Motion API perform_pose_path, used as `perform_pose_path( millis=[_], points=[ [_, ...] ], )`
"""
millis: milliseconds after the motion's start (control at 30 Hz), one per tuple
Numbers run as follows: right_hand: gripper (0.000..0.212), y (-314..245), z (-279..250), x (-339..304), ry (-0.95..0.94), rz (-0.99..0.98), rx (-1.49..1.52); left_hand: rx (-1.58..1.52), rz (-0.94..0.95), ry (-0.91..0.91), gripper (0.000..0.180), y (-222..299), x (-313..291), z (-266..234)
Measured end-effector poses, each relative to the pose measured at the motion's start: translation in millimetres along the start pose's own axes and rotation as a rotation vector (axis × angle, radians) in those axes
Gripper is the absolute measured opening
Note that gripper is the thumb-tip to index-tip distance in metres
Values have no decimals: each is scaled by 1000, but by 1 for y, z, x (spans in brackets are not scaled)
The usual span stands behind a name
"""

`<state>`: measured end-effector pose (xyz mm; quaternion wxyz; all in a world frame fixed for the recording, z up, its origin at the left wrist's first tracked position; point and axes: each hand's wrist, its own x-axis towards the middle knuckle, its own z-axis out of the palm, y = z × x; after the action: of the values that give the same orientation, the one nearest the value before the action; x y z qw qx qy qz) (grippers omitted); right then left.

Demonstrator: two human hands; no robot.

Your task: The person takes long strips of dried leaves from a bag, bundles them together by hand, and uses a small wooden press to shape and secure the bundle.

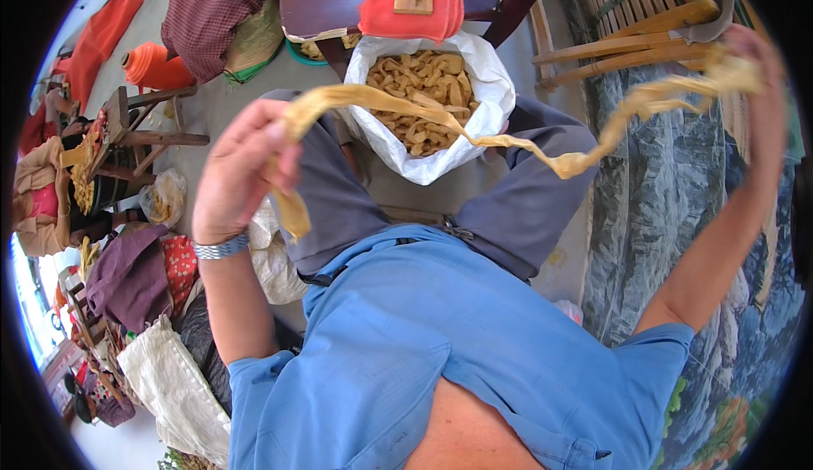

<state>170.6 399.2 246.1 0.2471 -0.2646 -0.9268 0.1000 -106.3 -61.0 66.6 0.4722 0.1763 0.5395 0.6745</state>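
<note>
tan strip (571,164) above white sack (494,89), red cloth (411,28)

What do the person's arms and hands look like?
Short blue sleeves leave both forearms bare. The left hand is gloveless, with a silvery linked band round its wrist. The right hand is gloveless too, but blurred.

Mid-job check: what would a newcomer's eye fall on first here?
Probably the twisted yellowish strip, held up between the left hand and the blurred right hand across the picture. Next, the open white sack of brownish pieces at upper centre, then the bright red cloth just above it.
</note>
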Motion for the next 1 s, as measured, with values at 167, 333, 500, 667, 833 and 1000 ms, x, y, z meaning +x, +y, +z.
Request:
perform_pose_path(
  millis=[167, 333, 500, 667, 833, 1000],
  points=[
    [56, -8, 145, -62, -596, -82, 41, 77, -317, -221, 18, 0, -2, 50],
    [63, -118, 191, -114, -711, -374, 657, 55, -377, -399, 20, -10, 19, 78],
    [31, -119, 214, -129, -535, -449, 489, 80, -437, -419, 21, -19, 29, 93],
    [29, -89, 233, -127, -278, -533, 198, 62, -559, -457, 27, -40, 34, 93],
    [33, -58, 259, -117, -237, -454, 31, -195, -533, -343, 23, -57, 44, 85],
    [61, -98, 242, -140, -391, -452, 316, -361, -449, -139, 22, -75, 48, 82]
  ],
)
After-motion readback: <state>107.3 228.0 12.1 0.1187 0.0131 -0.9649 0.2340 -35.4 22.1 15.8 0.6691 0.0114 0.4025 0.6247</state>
